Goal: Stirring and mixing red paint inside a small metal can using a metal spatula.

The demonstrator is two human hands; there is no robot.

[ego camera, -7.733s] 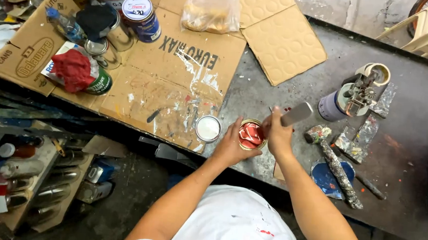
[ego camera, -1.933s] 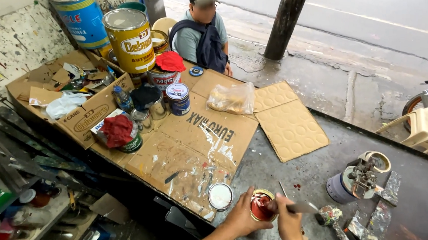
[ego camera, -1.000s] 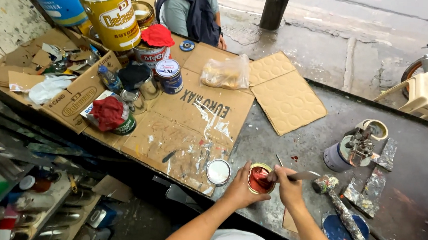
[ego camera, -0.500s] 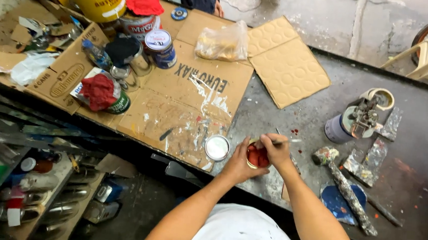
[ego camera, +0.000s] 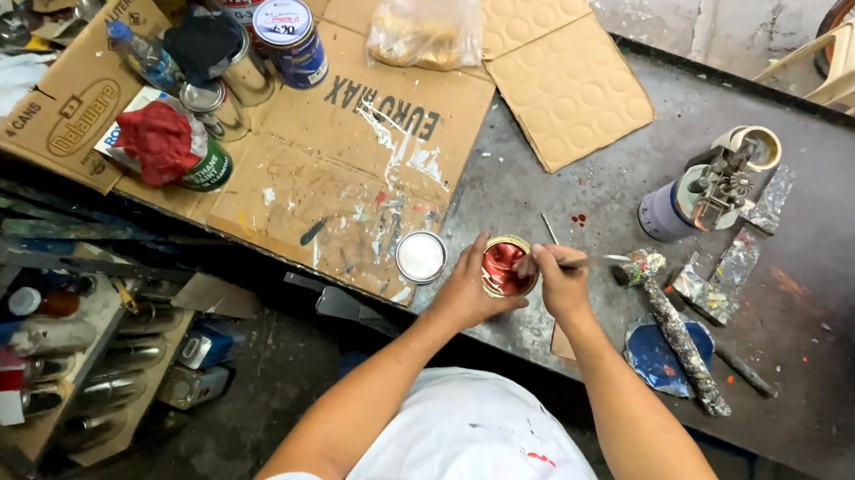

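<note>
**Stirring red paint, small can**

Small can [ego camera: 504, 266] of red paint near the worktop [ego camera: 825, 298] front edge, lid [ego camera: 419, 257] just left. Left hand [ego camera: 466, 291] wraps the can; right hand [ego camera: 560, 279] pinches the flat blade [ego camera: 596, 262]. Hold the can firm, stir slow, stay off the rim.

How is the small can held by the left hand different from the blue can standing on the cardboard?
The small can is open and shows red paint inside, while the blue can is closed with a pale lid. The small can sits on the grey table with the left hand around it; the blue can stands untouched on the cardboard. The small can looks shorter, with a gold rim; the blue can looks taller. Both are round, upright metal cans.
</note>
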